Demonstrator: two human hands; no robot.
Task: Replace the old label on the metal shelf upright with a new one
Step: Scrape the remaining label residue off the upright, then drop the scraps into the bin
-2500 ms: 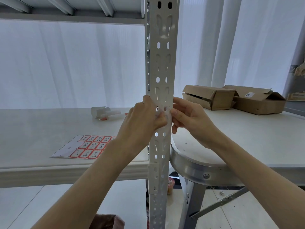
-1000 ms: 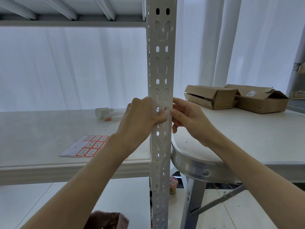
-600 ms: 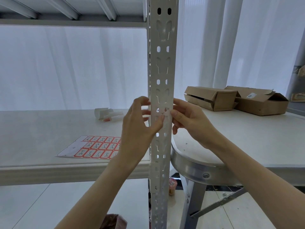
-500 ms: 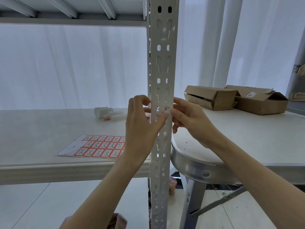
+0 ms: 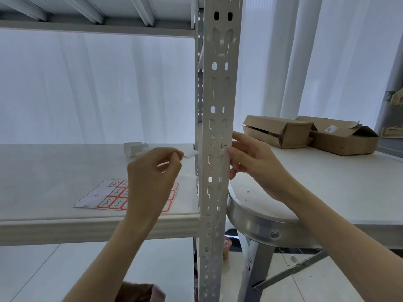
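Nearest, the left hand (image 5: 152, 173) is at nine o'clock of the metal shelf upright (image 5: 219, 94). Its thumb and forefinger are pinched together on the old label (image 5: 191, 153), a small white scrap that pokes out toward three o'clock and hangs just clear of the post. The right hand (image 5: 257, 164) is at three o'clock of the upright. Its fingers are curled round the post's right edge and the thumb is pressed on the face, steadying it.

Between the two hands, faint paper residue with red flecks (image 5: 218, 147) clings around the slots, so the face probably needs rubbing clean.

The label looks featherlight, limp and tacky on the back. It will likely curl and stick to skin, so it is best held by one corner. The upright is stiff steel and will not give.

Further back at eight o'clock, the sheet of red-bordered labels (image 5: 109, 196) lies flat on the shelf board (image 5: 54, 171). A fresh label should lift best from a corner with a fingernail.

Beyond it are curled paper scraps (image 5: 134, 148), and at two o'clock two cardboard boxes (image 5: 281, 131) sit on a table.
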